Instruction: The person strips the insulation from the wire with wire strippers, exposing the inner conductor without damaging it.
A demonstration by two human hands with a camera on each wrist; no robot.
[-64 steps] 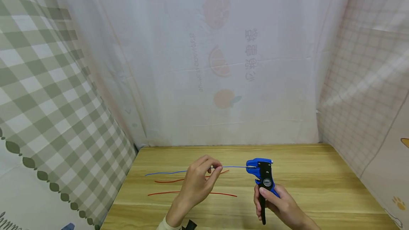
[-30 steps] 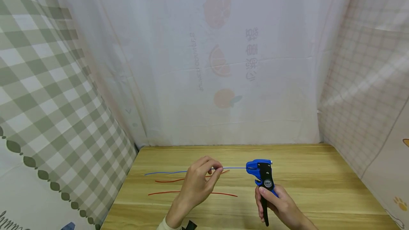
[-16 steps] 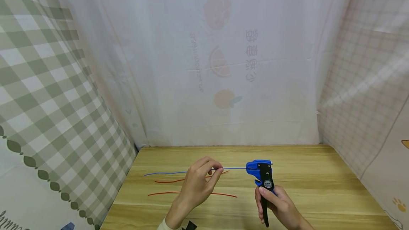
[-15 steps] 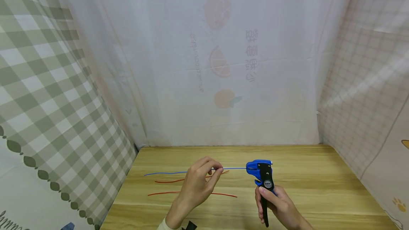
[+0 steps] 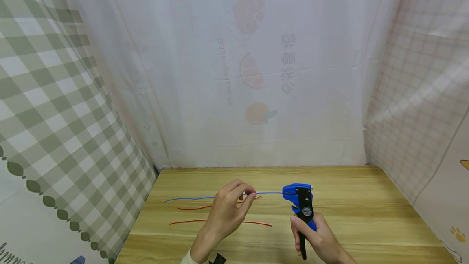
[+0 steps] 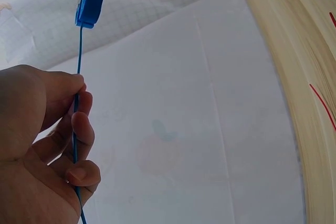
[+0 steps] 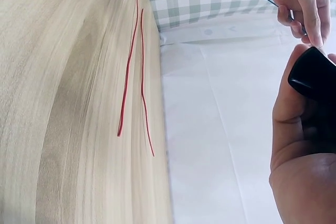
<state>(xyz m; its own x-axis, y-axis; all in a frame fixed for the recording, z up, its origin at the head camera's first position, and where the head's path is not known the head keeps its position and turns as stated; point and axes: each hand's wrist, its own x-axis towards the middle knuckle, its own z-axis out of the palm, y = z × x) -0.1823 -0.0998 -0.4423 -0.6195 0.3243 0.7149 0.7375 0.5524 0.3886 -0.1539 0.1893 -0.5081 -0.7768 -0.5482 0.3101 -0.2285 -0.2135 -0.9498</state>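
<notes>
My left hand pinches a blue wire between thumb and fingertips above the table. One end of that wire runs into the blue nose of a wire stripper; the other trails off to the left. In the left wrist view the blue wire passes straight up into the stripper's mouth. My right hand grips the stripper by its handles, thumb near the top. The right wrist view shows the black handle end in my right hand, with much of the tool out of frame.
Two red wires lie on the wooden table, partly behind my left hand and wrist. A white printed curtain hangs at the back edge. Checked cloth stands at the left, and a gridded sheet at the right.
Two seconds ago the stripper's mouth stood wider round the wire; it now looks closed. My right hand has shifted its grip a little, the thumb moving left. The left hand stays nearly still.
</notes>
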